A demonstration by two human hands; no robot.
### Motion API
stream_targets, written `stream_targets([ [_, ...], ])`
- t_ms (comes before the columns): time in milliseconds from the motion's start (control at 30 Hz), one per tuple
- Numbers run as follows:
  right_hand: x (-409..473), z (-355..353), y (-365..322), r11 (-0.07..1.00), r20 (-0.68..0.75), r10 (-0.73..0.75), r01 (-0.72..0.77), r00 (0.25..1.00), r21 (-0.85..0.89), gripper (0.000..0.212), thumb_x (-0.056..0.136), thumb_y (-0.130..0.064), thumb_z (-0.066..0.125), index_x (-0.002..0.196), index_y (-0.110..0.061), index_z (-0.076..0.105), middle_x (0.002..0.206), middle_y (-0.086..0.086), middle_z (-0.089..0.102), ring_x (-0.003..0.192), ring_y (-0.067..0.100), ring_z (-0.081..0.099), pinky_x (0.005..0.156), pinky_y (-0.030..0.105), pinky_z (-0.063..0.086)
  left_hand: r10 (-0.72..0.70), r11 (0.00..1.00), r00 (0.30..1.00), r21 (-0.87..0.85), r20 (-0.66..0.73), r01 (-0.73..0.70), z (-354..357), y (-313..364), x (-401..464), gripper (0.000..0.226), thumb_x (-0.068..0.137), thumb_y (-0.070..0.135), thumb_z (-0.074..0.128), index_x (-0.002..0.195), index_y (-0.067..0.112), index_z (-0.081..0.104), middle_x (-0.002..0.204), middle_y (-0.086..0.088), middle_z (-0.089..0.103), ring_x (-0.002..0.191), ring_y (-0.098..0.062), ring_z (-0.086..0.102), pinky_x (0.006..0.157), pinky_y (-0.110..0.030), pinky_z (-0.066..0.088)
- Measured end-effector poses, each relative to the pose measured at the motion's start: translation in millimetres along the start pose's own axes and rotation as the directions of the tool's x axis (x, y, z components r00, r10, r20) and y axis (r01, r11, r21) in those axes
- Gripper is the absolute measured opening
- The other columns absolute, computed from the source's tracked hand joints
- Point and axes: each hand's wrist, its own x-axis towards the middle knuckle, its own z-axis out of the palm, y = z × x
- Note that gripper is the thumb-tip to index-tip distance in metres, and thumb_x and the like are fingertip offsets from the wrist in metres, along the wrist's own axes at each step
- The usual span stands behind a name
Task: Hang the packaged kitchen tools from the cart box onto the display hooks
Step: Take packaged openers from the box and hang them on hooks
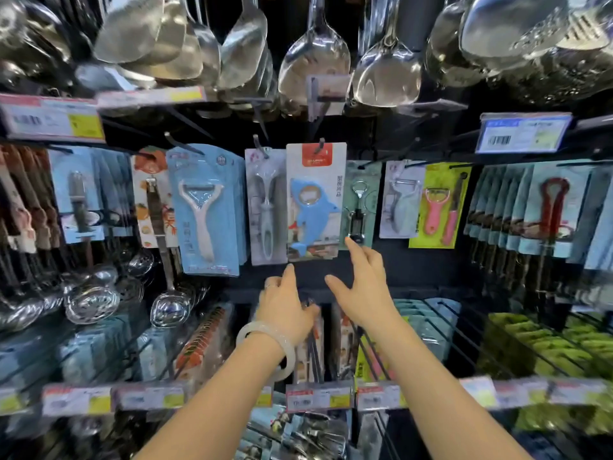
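The cart box is out of view, and price tags [53, 119] are too blurred to read. A shark opener pack [315, 200] hangs on a hook [320, 145], centre. Just below it, both hands are empty: left hand [285, 307] loosely curled, right hand [361, 287] with fingers spread near the pack's lower right corner

Dark, near-black display wall [408, 260] behind rows of black metal pegs [185, 121], dimly lit overall. Overhead, shiny steel ladles and spatulas [315, 58] catching bright highlights — light from above and in front. Price-label strips [53, 119] in white, red and yellow along the peg rails; a blue-edged label [524, 132] upper right. Below, black wire dividers [464, 343] and another label rail [318, 398] — slightly blurred.
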Motion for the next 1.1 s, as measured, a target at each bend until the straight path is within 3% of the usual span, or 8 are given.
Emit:
stream_targets([
  [100,-25.0,7.1,23.8,0.980,0.020,0.079,-0.074,0.997,-0.185,0.064,0.093,-0.028,0.056,0.148,-0.020,0.023,0.150,0.008,0.019,0.139,0.027,0.020,0.113,0.038,0.025,0.025,0.989,0.997,0.144,0.069,-0.034,19.7,-4.2,-11.6,0.075,0.091,0.035,0.057,0.150,0.020,0.012,0.145,-0.008,0.022,0.133,-0.029,0.028,0.107,-0.036,0.033],
  [233,-66.1,8.6,51.5,0.900,0.015,0.112,-0.095,0.994,-0.425,0.060,0.089,-0.023,0.059,0.144,-0.015,0.035,0.147,0.015,0.031,0.136,0.032,0.029,0.110,0.040,0.029,0.133,0.931,0.976,0.315,0.174,-0.183,53.3,1.2,-27.2,0.071,0.091,0.037,0.056,0.148,0.020,0.017,0.148,-0.009,0.022,0.136,-0.031,0.024,0.111,-0.043,0.027],
  [333,-101.7,-2.2,74.1,0.854,0.021,0.139,-0.109,0.990,-0.509,0.058,0.072,-0.010,0.072,0.127,-0.006,0.054,0.125,0.022,0.051,0.114,0.044,0.049,0.092,0.046,0.043,0.238,0.866,0.940,0.385,0.244,-0.319,80.7,10.4,-42.1,0.070,0.088,0.040,0.057,0.145,0.019,0.021,0.144,-0.010,0.027,0.133,-0.031,0.027,0.108,-0.042,0.025],
  [400,-127.5,-15.2,88.8,0.808,-0.002,0.178,-0.147,0.984,-0.570,0.060,0.070,-0.010,0.075,0.125,-0.004,0.053,0.120,0.024,0.053,0.110,0.046,0.050,0.086,0.050,0.046,0.305,0.838,0.908,0.372,0.287,-0.399,99.9,19.2,-54.2,0.067,0.088,0.037,0.057,0.144,0.019,0.024,0.144,-0.009,0.028,0.133,-0.031,0.028,0.108,-0.040,0.024],
  [500,-164.2,-36.6,109.2,0.710,-0.020,0.285,-0.225,0.958,-0.667,0.061,0.087,-0.026,0.064,0.140,-0.013,0.036,0.138,0.016,0.039,0.129,0.036,0.035,0.100,0.045,0.035,0.346,0.806,0.859,0.349,0.377,-0.478,129.5,34.5,-75.1,0.073,0.089,0.038,0.059,0.147,0.020,0.019,0.150,-0.009,0.022,0.137,-0.032,0.023,0.109,-0.042,0.025],
  [567,-187.1,-51.6,124.8,0.653,-0.035,0.384,-0.298,0.923,-0.696,0.063,0.091,-0.031,0.058,0.145,-0.016,0.028,0.144,0.014,0.032,0.135,0.032,0.028,0.107,0.042,0.029,0.368,0.772,0.821,0.349,0.436,-0.531,148.2,43.9,-89.2,0.074,0.089,0.038,0.059,0.148,0.020,0.017,0.152,-0.010,0.020,0.139,-0.033,0.019,0.112,-0.044,0.024],
  [733,-247.9,-91.5,164.7,0.521,-0.090,0.574,-0.448,0.814,-0.727,0.059,0.092,-0.027,0.057,0.142,-0.016,0.030,0.141,0.014,0.036,0.132,0.033,0.032,0.104,0.043,0.033,0.381,0.725,0.750,0.328,0.541,-0.605,187.6,65.6,-124.1,0.069,0.094,0.031,0.054,0.149,0.018,0.014,0.154,-0.012,0.014,0.142,-0.032,0.010,0.113,-0.044,0.017],
  [1100,-381.3,-199.0,222.1,0.333,-0.201,0.783,-0.670,0.588,-0.664,0.056,0.091,-0.035,0.056,0.139,-0.017,0.033,0.136,0.013,0.039,0.129,0.034,0.034,0.104,0.041,0.033,0.308,0.682,0.636,0.302,0.707,-0.666,275.6,130.1,-209.9,0.069,0.088,0.038,0.059,0.144,0.020,0.023,0.144,-0.009,0.030,0.134,-0.030,0.027,0.108,-0.038,0.025],
])
